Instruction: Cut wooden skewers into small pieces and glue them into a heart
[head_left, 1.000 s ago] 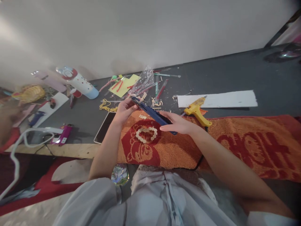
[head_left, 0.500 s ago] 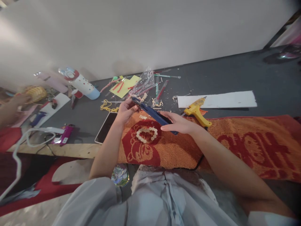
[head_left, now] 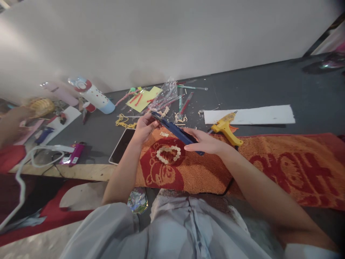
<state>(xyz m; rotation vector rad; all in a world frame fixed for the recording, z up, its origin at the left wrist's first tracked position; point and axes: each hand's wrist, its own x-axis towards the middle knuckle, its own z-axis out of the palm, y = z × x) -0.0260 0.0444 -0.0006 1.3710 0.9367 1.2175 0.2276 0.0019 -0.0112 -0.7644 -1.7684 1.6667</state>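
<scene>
A long dark blue utility knife slants across the space above the towel, its narrow end up at the left. The fingers of my left hand close around that narrow end; whether a small piece is also pinched there is hidden. My right hand grips the lower, thicker end between thumb and fingers. Below the knife, a heart-shaped ring of small pale pieces lies on the orange and red towel. A few short pale sticks rest just behind the ring.
A yellow glue gun lies by a white foam strip at right. Behind my hands are a clear plastic bag, yellow paper and scattered sticks. A tablet, bottle and another person's hand are at left.
Both my hands and the knife keep nearly the same position. The other person's arm at the far left has shifted slightly and is blurred.
</scene>
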